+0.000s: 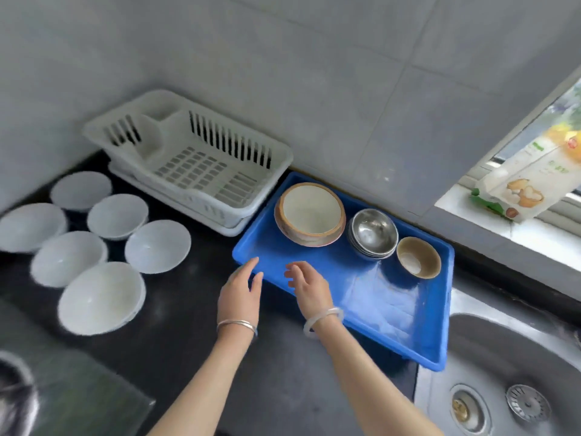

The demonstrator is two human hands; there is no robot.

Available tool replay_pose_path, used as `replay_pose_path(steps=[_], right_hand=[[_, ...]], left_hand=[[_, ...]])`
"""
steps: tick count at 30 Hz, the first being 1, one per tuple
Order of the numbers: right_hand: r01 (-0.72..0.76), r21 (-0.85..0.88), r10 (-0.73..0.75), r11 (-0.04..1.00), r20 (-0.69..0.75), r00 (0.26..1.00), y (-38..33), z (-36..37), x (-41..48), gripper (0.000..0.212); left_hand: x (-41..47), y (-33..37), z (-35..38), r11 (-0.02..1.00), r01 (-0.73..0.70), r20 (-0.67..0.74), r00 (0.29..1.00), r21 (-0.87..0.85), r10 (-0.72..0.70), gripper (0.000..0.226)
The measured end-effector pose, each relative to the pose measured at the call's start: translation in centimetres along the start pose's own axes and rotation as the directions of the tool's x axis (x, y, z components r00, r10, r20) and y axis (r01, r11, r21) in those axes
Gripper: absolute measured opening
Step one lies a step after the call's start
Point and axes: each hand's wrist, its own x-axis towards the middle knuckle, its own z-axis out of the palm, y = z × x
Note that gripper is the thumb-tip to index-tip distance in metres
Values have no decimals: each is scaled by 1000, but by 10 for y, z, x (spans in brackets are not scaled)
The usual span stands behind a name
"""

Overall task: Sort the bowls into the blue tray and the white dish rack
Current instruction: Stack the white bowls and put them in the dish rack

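The blue tray (390, 306) lies on the dark counter against the wall. In it stand a large brown-rimmed bowl (309, 214), a stack of steel bowls (372, 232) and a small brown bowl (418, 257). The white dish rack (188, 158) sits empty at the back left. Several white bowls (100, 297) rest on the counter at the left. My left hand (240, 289) hovers at the tray's near left corner, fingers apart, holding nothing. My right hand (306, 283) hovers over the tray's left part, fingers loosely curled, also holding nothing.
A steel sink (503, 372) with two drains lies at the lower right, under the tray's right end. A printed bag (522, 180) leans on the window sill at the right. A glass stove top (63, 388) with a pot fills the lower left.
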Motion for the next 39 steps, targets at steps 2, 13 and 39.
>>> replay_pose_path(steps=[2, 13, 39], right_hand=[[7, -89, 3, 996, 113, 994, -10, 44, 3, 24], [-112, -330, 209, 938, 277, 938, -59, 201, 44, 53], [-72, -147, 106, 986, 235, 966, -105, 218, -11, 19]], left_hand=[[1, -31, -33, 999, 19, -104, 994, 29, -16, 37], [2, -162, -147, 925, 357, -421, 864, 130, -275, 52], [6, -201, -171, 652, 299, -197, 795, -696, -574, 39]])
